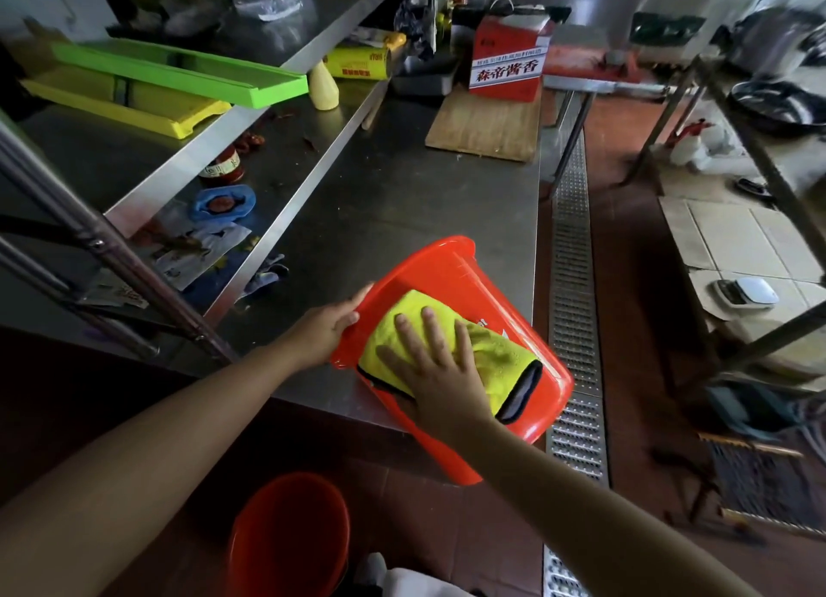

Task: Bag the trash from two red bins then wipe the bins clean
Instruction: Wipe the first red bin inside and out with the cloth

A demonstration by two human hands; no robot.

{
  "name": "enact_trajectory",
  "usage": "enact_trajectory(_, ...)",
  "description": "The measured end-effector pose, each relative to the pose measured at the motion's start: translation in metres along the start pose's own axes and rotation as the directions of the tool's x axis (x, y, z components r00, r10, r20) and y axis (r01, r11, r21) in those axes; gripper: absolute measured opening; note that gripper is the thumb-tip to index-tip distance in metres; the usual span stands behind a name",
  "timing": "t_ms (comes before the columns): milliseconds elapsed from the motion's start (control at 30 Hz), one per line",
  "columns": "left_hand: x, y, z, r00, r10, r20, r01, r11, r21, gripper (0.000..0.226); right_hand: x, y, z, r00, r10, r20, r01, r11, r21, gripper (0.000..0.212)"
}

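Note:
A red bin (451,270) lies on its side at the front edge of the steel counter (402,185), partly overhanging it. A yellow cloth with black trim (500,355) is spread on the bin's upturned side. My right hand (433,355) presses flat on the cloth with fingers spread. My left hand (330,328) grips the bin's left edge, fingers curled round it. A second red bin (286,534) stands upright on the floor below, near my feet.
A wooden board (487,127) and a red carton (509,55) sit at the counter's far end. Green (179,69) and yellow trays (125,105) rest on the upper shelf. A metal drain grate (574,283) runs along the tiled floor to the right. A steel rack (760,172) stands beyond it.

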State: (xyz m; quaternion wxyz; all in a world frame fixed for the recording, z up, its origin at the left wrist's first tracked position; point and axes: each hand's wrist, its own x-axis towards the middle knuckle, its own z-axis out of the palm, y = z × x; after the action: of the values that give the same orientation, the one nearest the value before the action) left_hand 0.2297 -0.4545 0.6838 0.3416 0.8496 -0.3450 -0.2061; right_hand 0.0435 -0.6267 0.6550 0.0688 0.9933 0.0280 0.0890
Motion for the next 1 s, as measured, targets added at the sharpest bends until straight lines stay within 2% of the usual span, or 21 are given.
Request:
enact_trajectory(100,-0.001,0.001,0.000,1.000,-0.004,0.009,0.004,0.999,0.042,0.052,0.001,0.015,-0.006,0.999,-0.037,0.020,0.037,0.999,0.008,0.070)
enact_trajectory(267,0.026,0.037,-0.003,0.991,0.096,-0.091,-0.064,0.951,0.304,0.051,0.001,0.025,-0.010,0.999,0.026,0.035,-0.025,1.000,-0.006,0.069)
enact_trajectory(333,0.044,0.060,-0.005,0.987,0.148,-0.061,-0.113,0.916,0.384,0.052,0.002,0.017,-0.010,0.998,0.035,0.043,-0.035,0.999,-0.011,0.071)
enact_trajectory(433,0.067,0.080,-0.007,0.988,0.154,0.003,-0.137,0.867,0.480,0.051,-0.002,0.001,-0.007,0.999,0.038,0.039,-0.037,0.999,-0.018,0.074)
enact_trajectory(533,0.072,0.081,-0.014,0.992,0.123,0.043,-0.129,0.886,0.446,0.052,-0.005,-0.003,-0.006,0.999,0.026,0.032,-0.024,0.999,-0.044,0.078)
enact_trajectory(700,0.068,0.074,-0.024,0.985,0.159,0.067,-0.173,0.890,0.422,0.050,-0.006,-0.005,-0.007,0.999,0.031,0.033,-0.029,0.999,-0.044,0.081)
enact_trajectory(833,0.078,0.074,-0.031,0.984,0.166,0.067,-0.178,0.900,0.398,0.048,-0.008,-0.007,-0.008,0.996,0.085,0.024,-0.085,0.996,-0.007,0.074)
enact_trajectory(1000,0.074,0.059,-0.036,0.988,0.115,0.104,-0.144,0.930,0.337,0.049,-0.007,-0.008,-0.005,0.999,0.043,0.027,-0.043,0.999,0.027,0.071)
